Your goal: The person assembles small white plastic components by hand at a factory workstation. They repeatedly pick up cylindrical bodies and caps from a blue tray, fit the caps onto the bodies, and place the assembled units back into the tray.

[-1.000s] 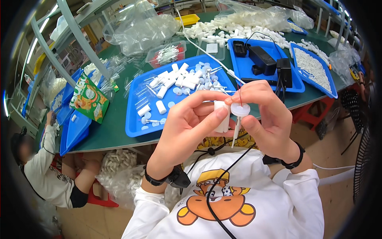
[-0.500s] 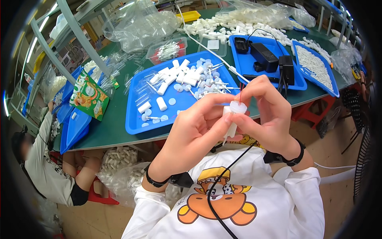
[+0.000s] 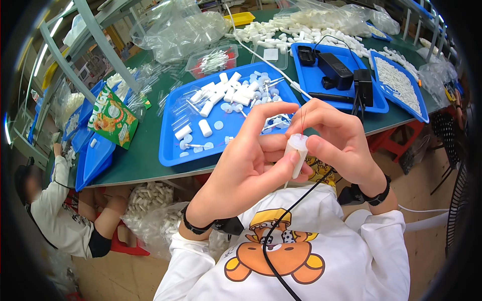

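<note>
In front of my chest, my left hand holds a white plastic cylinder upright, slightly tilted, between thumb and fingers. A pale round cap sits on its top end, and thin red wires rise from it. My right hand curls around the other side, its thumb at the cylinder's upper edge and its fingers bent behind the wires; some fingertips are hidden. Beyond the hands, a blue tray carries white cylinders, translucent discs and white sticks with discs.
Another blue tray holds black power adapters. To its right lies a tray of small white tubes. A white cable crosses the green table. A green snack bag stands left; a co-worker sits beyond.
The cylinder has turned more upright and come slightly lower, showing more of its side. The cap now sits flush on its end. My right thumb has shifted up to the cylinder's edge.
</note>
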